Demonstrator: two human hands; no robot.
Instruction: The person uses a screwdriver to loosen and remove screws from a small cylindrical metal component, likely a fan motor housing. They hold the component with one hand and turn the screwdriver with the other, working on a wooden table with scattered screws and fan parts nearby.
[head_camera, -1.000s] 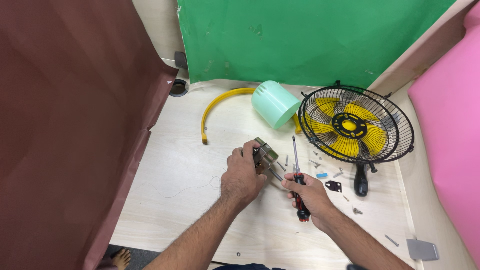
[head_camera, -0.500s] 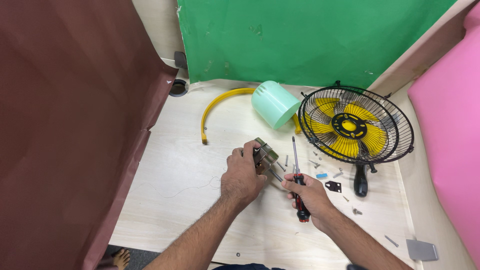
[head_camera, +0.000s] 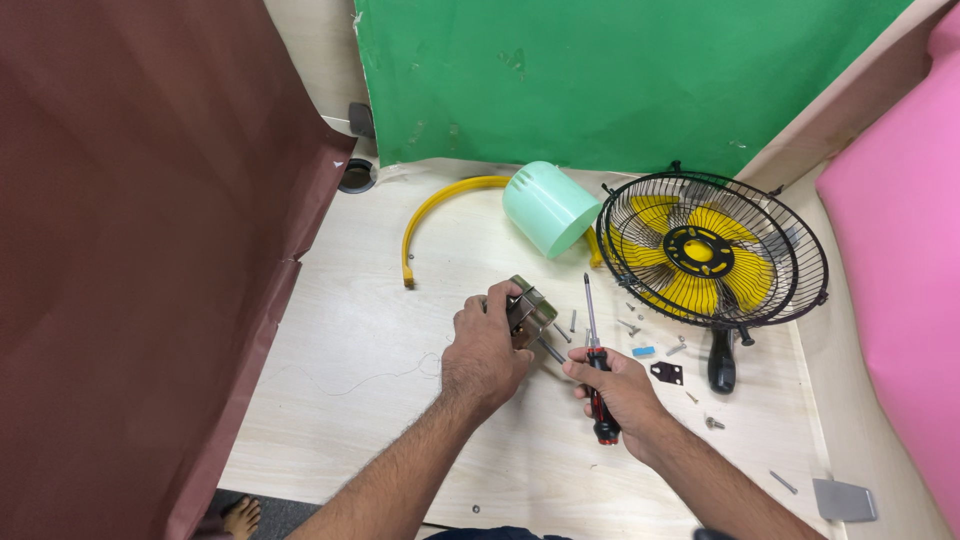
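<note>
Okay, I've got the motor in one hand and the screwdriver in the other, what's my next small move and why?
Probably tilt the screwdriver tip down toward the motor: your right hand holds it pointing away, while your left hand steadies the motor.

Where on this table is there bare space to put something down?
Bare wood lies left of the left hand, below the yellow arc beside the brown sheet. Crowded: loose screws between the right hand and the fan.
</note>
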